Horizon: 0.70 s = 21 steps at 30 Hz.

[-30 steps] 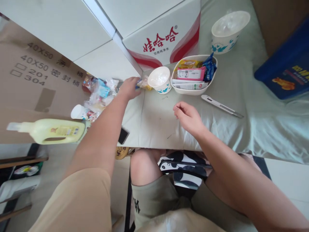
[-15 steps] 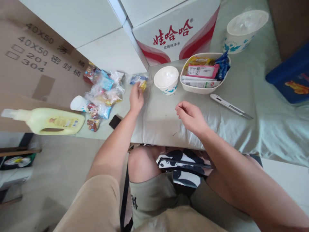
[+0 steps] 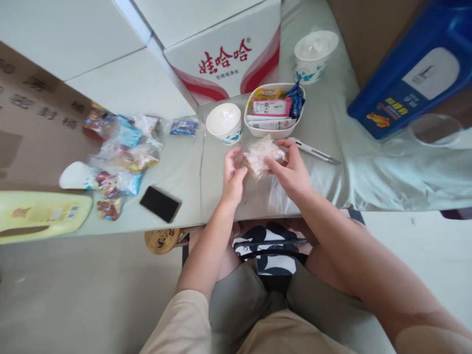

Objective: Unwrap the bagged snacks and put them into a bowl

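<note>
A small clear crinkly packet (image 3: pixel 260 156) with something yellowish in it is held above the cloth, in front of the bowls. My right hand (image 3: pixel 293 172) grips it from the right, thumb on top. My left hand (image 3: pixel 233 177) is at the packet's left edge, with its fingers curved and apart; whether they touch it is unclear. Behind the hands is a white paper bowl (image 3: pixel 223 123) with blue-green leaves. Beside it stands an oval white tub (image 3: pixel 275 132) filled with wrapped packets. A white utility knife (image 3: pixel 313 149) lies right of my right hand.
Wrapped snacks (image 3: pixel 125 142) are heaped at the left, with a blue packet (image 3: pixel 183 127) nearby. Further around are a black phone (image 3: pixel 161 203), a yellow bottle (image 3: pixel 44 212), a blue jug (image 3: pixel 398 73), a clear plastic lid (image 3: pixel 435 130), another paper bowl (image 3: pixel 313 66) and a white-and-red carton (image 3: pixel 228 59).
My left hand has come right from the blue packet, and the clear packet is now in my right hand. My view has swung right; the phone and jug show more fully.
</note>
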Motion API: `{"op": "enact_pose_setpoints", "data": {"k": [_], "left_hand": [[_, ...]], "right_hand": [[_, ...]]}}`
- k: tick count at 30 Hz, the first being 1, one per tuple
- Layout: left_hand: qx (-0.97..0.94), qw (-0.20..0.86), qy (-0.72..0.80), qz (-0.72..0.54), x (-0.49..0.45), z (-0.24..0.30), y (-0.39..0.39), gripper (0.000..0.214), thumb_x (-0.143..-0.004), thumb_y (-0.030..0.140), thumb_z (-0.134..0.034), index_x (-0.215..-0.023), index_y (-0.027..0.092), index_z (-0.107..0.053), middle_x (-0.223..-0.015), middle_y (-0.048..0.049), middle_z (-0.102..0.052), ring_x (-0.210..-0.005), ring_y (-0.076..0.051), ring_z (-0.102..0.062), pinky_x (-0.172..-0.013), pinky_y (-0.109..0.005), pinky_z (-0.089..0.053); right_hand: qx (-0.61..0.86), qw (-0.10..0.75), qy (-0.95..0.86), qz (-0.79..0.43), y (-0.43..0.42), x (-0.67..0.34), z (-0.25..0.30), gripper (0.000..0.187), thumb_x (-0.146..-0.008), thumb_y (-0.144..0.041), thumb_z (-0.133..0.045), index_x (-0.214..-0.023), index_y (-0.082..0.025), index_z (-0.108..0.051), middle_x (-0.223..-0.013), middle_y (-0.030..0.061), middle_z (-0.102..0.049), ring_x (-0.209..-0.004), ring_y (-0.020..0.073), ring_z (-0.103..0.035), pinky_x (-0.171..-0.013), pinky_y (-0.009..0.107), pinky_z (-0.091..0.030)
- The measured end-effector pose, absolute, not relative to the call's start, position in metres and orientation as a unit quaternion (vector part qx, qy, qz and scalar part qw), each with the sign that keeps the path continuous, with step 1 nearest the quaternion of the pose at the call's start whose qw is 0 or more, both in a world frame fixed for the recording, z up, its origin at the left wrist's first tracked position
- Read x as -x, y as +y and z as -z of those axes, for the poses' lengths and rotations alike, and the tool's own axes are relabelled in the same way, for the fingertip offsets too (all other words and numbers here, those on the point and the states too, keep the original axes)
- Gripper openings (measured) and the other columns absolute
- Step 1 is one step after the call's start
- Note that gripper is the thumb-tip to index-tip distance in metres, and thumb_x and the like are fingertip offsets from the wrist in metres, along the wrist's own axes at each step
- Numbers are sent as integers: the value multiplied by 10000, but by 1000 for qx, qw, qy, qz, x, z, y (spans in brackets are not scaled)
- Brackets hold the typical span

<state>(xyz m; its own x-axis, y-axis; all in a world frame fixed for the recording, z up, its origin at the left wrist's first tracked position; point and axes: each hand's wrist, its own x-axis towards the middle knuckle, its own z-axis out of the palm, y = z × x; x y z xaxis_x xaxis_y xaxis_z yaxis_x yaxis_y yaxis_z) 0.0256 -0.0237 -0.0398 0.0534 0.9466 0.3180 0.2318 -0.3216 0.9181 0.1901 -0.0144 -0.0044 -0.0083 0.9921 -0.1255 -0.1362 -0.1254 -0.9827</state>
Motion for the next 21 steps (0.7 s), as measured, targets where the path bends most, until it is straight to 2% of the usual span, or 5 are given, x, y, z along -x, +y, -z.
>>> {"op": "enact_pose_setpoints", "data": {"k": [4, 7, 10, 17, 21], "left_hand": [[-599, 512, 406, -464, -49, 53, -9, 787, -866, 727, -631, -1501, 427, -273, -1504, -95, -555, -1298, -270, -650, -1012, -472, -587], [-597, 448, 491, -450, -41, 46, 3, 786, -898, 784, -505, -1538, 434, -213, -1463, -109, -577, -1226, -264, -688, -910, -429, -629], [-598, 378, 542, -453, -16, 37, 14, 830, -898, 770, -517, -1570, 437, -161, -1338, -101, -646, -1088, -250, -734, -856, -410, -639], [-592, 344, 553, -474, 16, 28, 10, 687, -856, 678, -686, -1403, 299, -513, -1348, -90, -663, -1168, -258, -693, -1011, -426, -583], [-565, 407, 544, -469, 19, 31, 9, 505, -1018, 635, -402, -1344, 301, -592, -1314, -68, -693, -1105, -249, -712, -908, -403, -610]], "right_hand": [[533, 513, -486, -466, -11, -204, 4, 434, -806, -428, -685, -1152, -271, -474, -1089, 42, -618, -851, 177, -638, -750, 340, -557], [550, 493, -554, -385, -1, -214, -3, 220, -929, -427, -501, -1027, -243, -572, -1034, 69, -642, -922, 216, -631, -822, 379, -531], [618, 432, -608, -249, 14, -231, -3, 208, -933, -363, -466, -949, -230, -625, -987, 100, -654, -998, 269, -616, -931, 460, -490], [730, 197, -649, -82, 28, -264, 24, 415, -811, -398, -604, -1149, -167, -674, -1197, 227, -602, -1154, 423, -530, -967, 666, -398], [698, 215, -677, -92, 18, -267, 19, 300, -874, -356, -518, -1035, -174, -695, -1010, 181, -651, -1021, 351, -592, -935, 577, -456]]}}
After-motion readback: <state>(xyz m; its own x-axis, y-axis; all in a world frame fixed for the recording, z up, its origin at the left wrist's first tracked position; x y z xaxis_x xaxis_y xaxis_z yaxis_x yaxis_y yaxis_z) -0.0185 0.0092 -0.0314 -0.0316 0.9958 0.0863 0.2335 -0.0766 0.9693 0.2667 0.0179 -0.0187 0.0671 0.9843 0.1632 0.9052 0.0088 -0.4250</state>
